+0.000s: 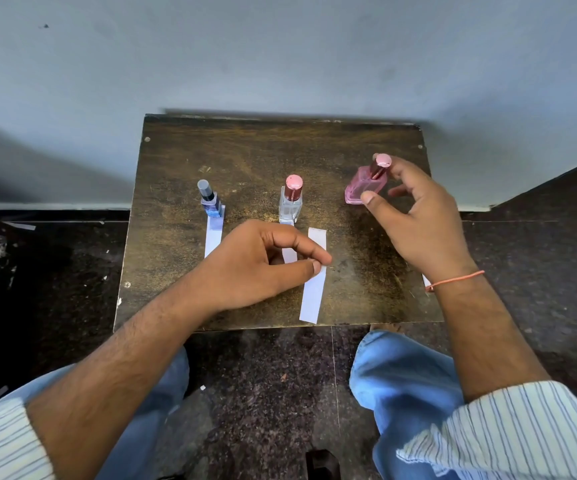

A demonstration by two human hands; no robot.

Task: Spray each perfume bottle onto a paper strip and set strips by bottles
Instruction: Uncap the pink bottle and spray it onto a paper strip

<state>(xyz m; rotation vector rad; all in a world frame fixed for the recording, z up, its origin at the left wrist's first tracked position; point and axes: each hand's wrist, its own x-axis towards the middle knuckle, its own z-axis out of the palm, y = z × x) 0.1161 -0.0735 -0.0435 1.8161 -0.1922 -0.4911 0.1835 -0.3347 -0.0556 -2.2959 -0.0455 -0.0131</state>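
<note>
Right hand point(418, 220) gripped pink bottle point(363, 187) at 2 o'clock; left fingers point(315, 256) pinched strip point(313, 289); advise aiming nozzle strip-ward

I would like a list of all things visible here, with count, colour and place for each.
blue bottle: 1, blue with grey cap, table left, upright on a strip's end
clear bottle: 1, clear with pink cap, table middle, upright
pink bottle: 1, pink, table right, tilted
paper strips: 3 plain, white, in front of the bottles; a fourth scrap shows by the right wrist
table: 1, dark brown, against the wall
left hand: pinches the long strip
right hand: fingers curled round the pink bottle
</note>
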